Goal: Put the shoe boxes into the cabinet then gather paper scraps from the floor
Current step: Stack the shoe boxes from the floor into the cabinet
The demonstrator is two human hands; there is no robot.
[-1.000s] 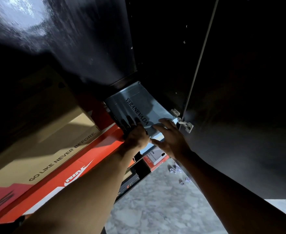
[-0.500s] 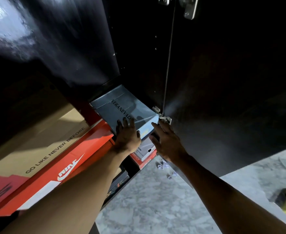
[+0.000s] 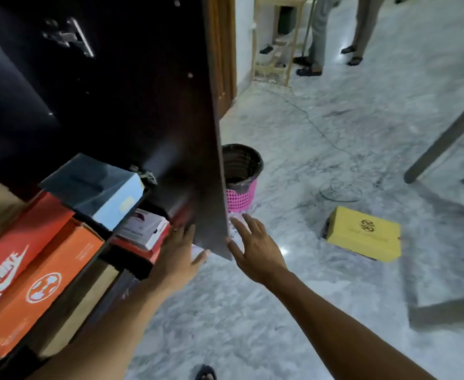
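Left hand [image 3: 180,253] flat, fingers straight and close together, thumb out. It sits at the bottom corner of the open cabinet door [image 3: 156,119], inner side (touching or just beside, we can't tell through the blur). Right hand [image 3: 255,249] spread wide, fingers apart, holding nothing, just beside the door's outer edge.

We see the blue-grey shoe box [image 3: 93,187] inside the cabinet [image 3: 11,111], tilted, beside the red box [image 3: 16,242] and the orange box [image 3: 44,281]. A white-and-red box [image 3: 143,229] sits on the shelf below. One yellow shoe box [image 3: 362,233] lies on the marble floor [image 3: 252,325], well apart from the cabinet. We note a pink basket [image 3: 240,196] on the floor behind the door.
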